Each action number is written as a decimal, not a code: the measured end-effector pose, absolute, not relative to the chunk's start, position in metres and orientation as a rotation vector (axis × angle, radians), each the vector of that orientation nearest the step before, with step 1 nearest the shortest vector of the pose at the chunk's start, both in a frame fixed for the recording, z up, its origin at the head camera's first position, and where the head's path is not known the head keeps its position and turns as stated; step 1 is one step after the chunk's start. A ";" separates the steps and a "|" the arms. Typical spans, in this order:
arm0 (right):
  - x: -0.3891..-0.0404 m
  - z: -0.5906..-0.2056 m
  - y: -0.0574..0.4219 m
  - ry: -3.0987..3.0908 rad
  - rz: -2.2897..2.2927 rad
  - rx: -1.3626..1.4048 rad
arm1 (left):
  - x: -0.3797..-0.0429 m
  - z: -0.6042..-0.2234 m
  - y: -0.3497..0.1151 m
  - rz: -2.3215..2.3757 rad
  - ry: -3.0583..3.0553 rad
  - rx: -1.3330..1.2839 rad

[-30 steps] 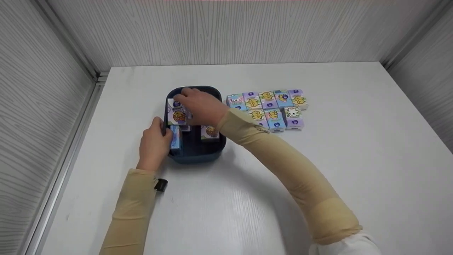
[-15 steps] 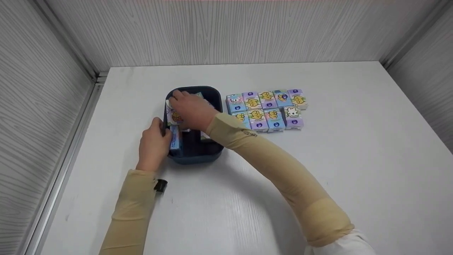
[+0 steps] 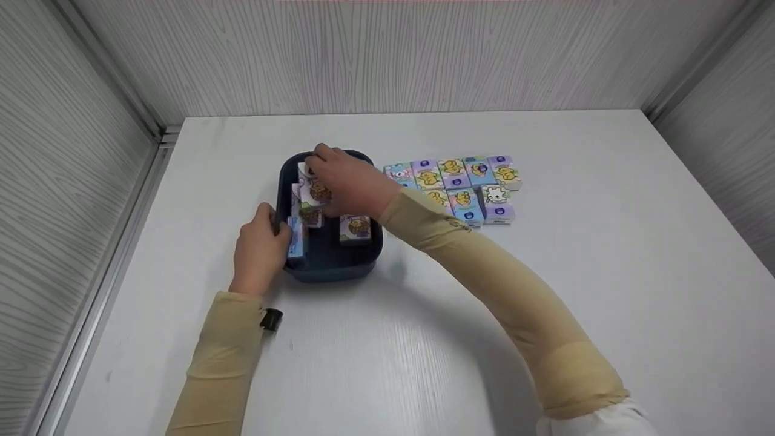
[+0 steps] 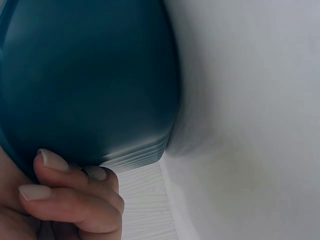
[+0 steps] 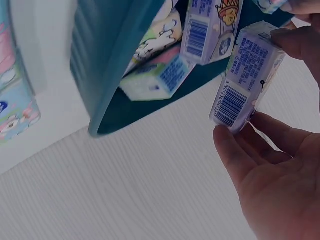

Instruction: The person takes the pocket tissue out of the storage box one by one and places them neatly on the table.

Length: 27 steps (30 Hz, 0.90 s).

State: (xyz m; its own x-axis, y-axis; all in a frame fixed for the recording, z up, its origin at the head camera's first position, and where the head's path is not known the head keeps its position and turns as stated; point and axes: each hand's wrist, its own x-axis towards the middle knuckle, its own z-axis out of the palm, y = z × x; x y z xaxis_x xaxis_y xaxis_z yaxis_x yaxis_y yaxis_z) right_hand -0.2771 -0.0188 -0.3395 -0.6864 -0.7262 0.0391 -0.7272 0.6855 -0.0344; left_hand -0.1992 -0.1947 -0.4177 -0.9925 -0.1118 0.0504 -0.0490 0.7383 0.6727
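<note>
A dark teal plastic bin (image 3: 330,274) with rounded corners stands on the table. My left hand (image 3: 257,248) grips its left rim, thumb inside, and its curled fingers show in the left wrist view against the bin's outer wall (image 4: 95,85). Over the bin's far left part, my right hand (image 3: 354,181) pinches a small purple-and-white tissue pack (image 3: 315,192) between thumb and fingers. The right wrist view shows this tissue pack (image 5: 245,77) by its ends, barcode side visible. Inside are a blue pack (image 3: 296,239) at the left wall and another pack (image 3: 355,229) at the right.
Right of the bin, several tissue packs (image 3: 463,206) lie in two rows on the white table (image 3: 387,351); my right forearm covers part of them. Wood-grain panels (image 3: 387,57) enclose the table at the back and sides.
The right hand pressed left with the tissue pack to the bin's left wall, then came back right and up with it. A purple pack behind it now shows. The left hand stays on the rim.
</note>
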 end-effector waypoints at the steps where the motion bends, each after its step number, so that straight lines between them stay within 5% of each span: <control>1: -0.277 -0.338 -0.014 -2.853 0.082 1.233 | -0.199 -0.418 -0.195 -1.098 -2.852 0.136; 13: -0.274 -0.314 0.051 -2.863 0.245 1.165 | -0.198 -0.414 -0.195 -1.148 -2.883 0.193; 27: -0.272 -0.320 0.196 -3.087 0.387 0.850 | -0.192 -0.413 -0.205 -1.138 -2.886 0.216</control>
State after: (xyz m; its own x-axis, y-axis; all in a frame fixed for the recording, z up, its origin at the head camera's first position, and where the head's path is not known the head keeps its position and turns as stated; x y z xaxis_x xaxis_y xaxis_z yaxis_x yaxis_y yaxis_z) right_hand -0.2722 0.1960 -0.3203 -0.8577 -0.5138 -0.0173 -0.4937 0.8326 -0.2513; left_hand -0.1923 -0.2049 -0.4133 -0.9898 -0.1405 -0.0213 -0.1173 0.7225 0.6813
